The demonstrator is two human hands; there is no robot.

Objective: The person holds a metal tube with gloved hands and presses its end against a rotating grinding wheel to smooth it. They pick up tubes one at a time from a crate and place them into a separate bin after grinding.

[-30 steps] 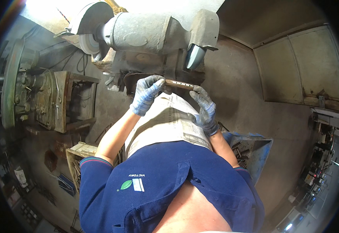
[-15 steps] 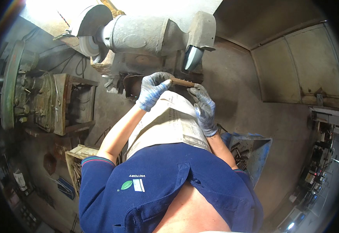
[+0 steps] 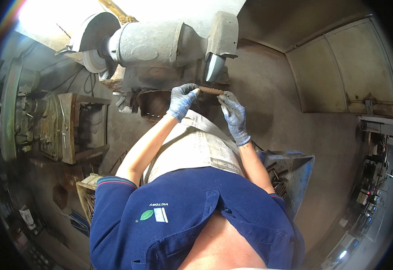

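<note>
In the head view, the left hand point(image 3: 181, 100) and right hand point(image 3: 233, 114), both in blue-grey gloves, hold a short brown rod point(image 3: 211, 91) level between them, fingers closed on its two ends, likely so it stays steady and the gloves keep clear of the wheel. The rod sits just below the right-hand wheel guard point(image 3: 221, 38) of a grey bench grinder point(image 3: 151, 42), close under its shield point(image 3: 213, 66); whether it touches the wheel cannot be told. A newspaper apron point(image 3: 196, 148) covers the lap, probably against grit, and a blue bin point(image 3: 291, 175) stands at the right.
</note>
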